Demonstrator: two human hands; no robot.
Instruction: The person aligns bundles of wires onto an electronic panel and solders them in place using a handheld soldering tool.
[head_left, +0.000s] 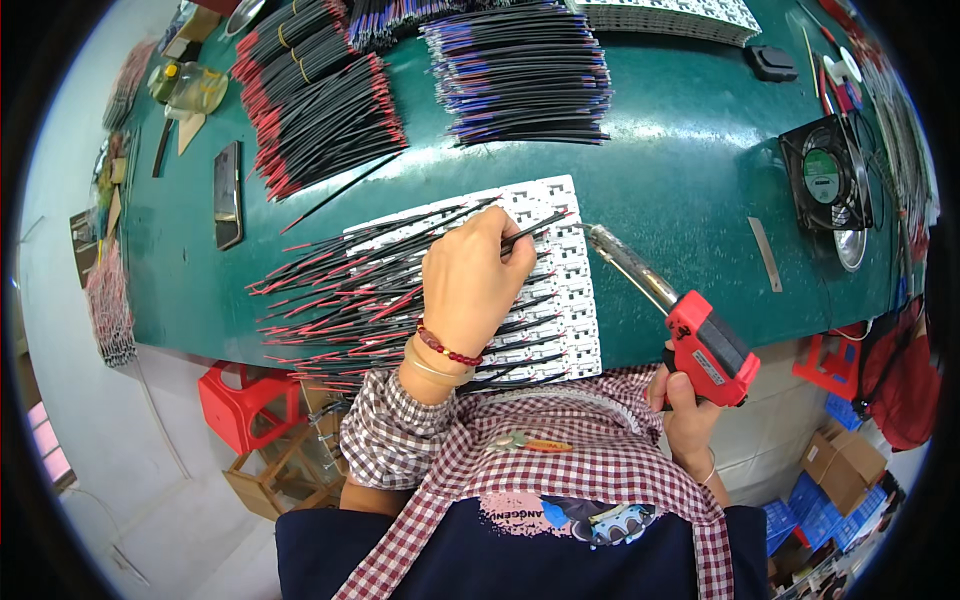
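Observation:
A white panel of small circuit boards [583, 300] lies on the green table near its front edge. Many black wires with red ends [330, 318] stretch leftward from it in rows. Thumb and fingers of my left hand [475, 270] are pinched on a black wire [540, 228], its far end near the panel's upper right part. My right hand [690, 415] grips a red and black soldering gun [712, 350] by its handle, right of the panel. Its metal barrel points up and left, with the tip close to the wire's end. Whether the tip touches is too small to tell.
Bundles of black wires with red ends [325, 125] and with blue ends [520, 75] lie at the back. A phone [228, 195] rests at left. To the right are a black fan [825, 172] and a metal strip [766, 255]. A red stool [245, 405] stands below the table.

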